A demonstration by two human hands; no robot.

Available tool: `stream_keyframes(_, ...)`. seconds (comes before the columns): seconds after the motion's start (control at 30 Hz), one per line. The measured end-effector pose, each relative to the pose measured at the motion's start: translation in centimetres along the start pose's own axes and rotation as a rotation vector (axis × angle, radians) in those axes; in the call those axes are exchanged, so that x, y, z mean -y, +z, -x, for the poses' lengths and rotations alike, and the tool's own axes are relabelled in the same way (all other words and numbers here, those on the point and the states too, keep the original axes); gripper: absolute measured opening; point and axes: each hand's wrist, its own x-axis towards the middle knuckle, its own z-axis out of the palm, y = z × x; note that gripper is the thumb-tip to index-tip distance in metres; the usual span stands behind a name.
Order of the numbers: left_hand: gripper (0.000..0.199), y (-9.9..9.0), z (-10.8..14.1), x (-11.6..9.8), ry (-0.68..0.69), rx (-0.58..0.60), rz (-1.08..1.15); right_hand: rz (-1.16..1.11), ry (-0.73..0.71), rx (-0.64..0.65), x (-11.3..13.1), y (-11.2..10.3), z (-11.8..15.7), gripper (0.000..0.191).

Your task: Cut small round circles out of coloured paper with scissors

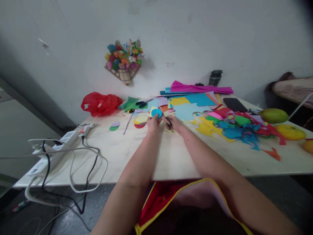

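Near the middle of the table, my left hand is closed on the lower edge of a round blue paper piece. Just to its right, my right hand grips the black handles of a pair of scissors, whose blades point up and left toward the blue paper's right edge. Whether the blades touch the paper is too small to tell. Left of my left hand lie yellow and red paper circles, and farther left a purple circle over a green one.
Colored paper scraps are heaped at the right, beside mangoes and a dark phone. Paper sheets and a red plastic bag lie toward the wall. A power strip with loose cables occupies the left edge.
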Motion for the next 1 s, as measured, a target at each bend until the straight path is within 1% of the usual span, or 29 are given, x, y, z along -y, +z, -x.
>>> stream_keyframes(0.1,0.032,-0.03,-0.04,-0.03,-0.004,0.001,-0.006,-0.008,-0.021,0.012,-0.35,-0.05,-0.28,0.034)
stream_keyframes(0.3,0.023,0.09,0.11,-0.21,-0.019,-0.001,-0.028,-0.02,-0.054,0.027,-0.63,-0.06,-0.41,0.034)
stream_keyframes(0.5,0.023,0.1,0.19,-0.28,-0.026,0.002,-0.043,-0.015,-0.068,0.025,-0.9,-0.1,-0.66,0.031)
stream_keyframes(0.77,0.024,-0.03,0.02,-0.29,-0.029,0.008,-0.034,-0.001,-0.057,0.033,-1.09,-0.19,-0.85,0.029)
stream_keyframes(1.0,0.025,0.02,0.07,-0.44,-0.017,0.0,-0.026,0.025,-0.03,0.029,-0.36,-0.01,-0.43,0.03)
